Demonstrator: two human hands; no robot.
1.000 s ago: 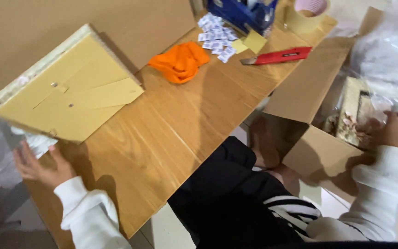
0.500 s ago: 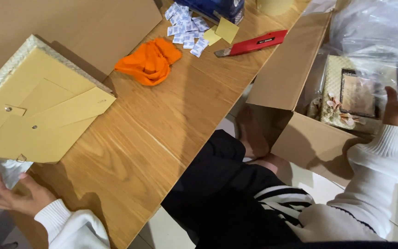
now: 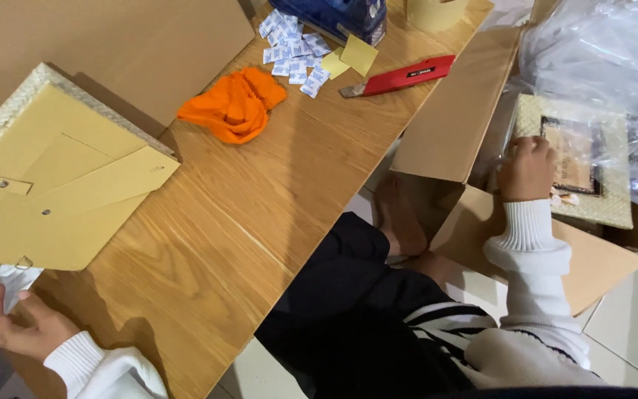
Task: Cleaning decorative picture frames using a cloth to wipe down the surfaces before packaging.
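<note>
Orange cloth [image 3: 234,103]; red box cutter [image 3: 400,77]; tan frame back [image 3: 53,192]; light oak-grain table [image 3: 260,199].

Smooth wood-grain table [image 3: 260,214]; matt cardboard frame back [image 3: 53,192]; woven frame [image 3: 592,207] under glossy plastic; orange cloth [image 3: 234,103]

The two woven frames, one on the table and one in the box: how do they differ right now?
The frame on the table lies face down, showing its tan backing board and folded stand; the frame in the cardboard box lies face up, showing its dark-edged window. The table frame is bare; the boxed one sits among clear plastic wrap. The right hand touches the boxed frame; the left hand is below the table frame. Both have pale woven borders.
</note>
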